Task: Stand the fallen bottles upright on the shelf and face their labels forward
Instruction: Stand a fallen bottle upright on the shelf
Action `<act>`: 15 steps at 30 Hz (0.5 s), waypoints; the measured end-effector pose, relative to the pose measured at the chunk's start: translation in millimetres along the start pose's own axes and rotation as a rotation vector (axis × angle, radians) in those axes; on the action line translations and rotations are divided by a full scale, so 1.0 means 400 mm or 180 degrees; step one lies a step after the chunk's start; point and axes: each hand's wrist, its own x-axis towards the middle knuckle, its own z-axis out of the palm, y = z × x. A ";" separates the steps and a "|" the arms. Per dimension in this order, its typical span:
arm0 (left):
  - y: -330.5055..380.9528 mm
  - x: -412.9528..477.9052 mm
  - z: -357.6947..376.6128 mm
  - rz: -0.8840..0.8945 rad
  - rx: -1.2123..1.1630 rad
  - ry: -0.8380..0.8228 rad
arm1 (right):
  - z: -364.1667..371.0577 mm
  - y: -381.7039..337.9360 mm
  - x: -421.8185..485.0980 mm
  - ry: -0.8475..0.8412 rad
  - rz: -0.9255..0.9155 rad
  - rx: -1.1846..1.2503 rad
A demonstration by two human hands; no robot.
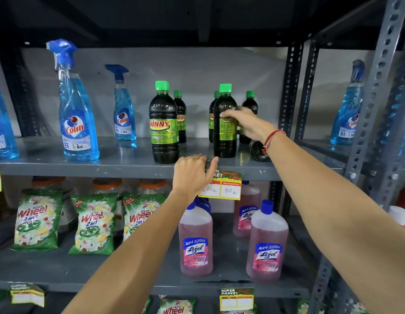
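Several dark Sunny bottles with green caps stand on the grey shelf (120, 165). My right hand (248, 123) grips the front right bottle (225, 141), which stands upright with its label turned partly sideways. To the left, another Sunny bottle (164, 130) stands upright with its label facing forward. One more bottle (258, 150) lies fallen on the shelf just under my right wrist, base toward me. My left hand (192, 175) rests on the shelf's front edge, fingers curled over it beside the price tag (229, 189).
Blue Colin spray bottles (78, 123) stand on the left of the same shelf. Below are green Wheel packets (92, 223) and pink Lizol bottles (195, 243). A perforated metal upright (289, 87) bounds the shelf on the right; another rack stands beyond it.
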 end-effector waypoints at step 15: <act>0.002 0.001 -0.004 0.0003 0.0043 -0.0054 | -0.031 -0.008 0.006 -0.0146 -0.0087 -0.0418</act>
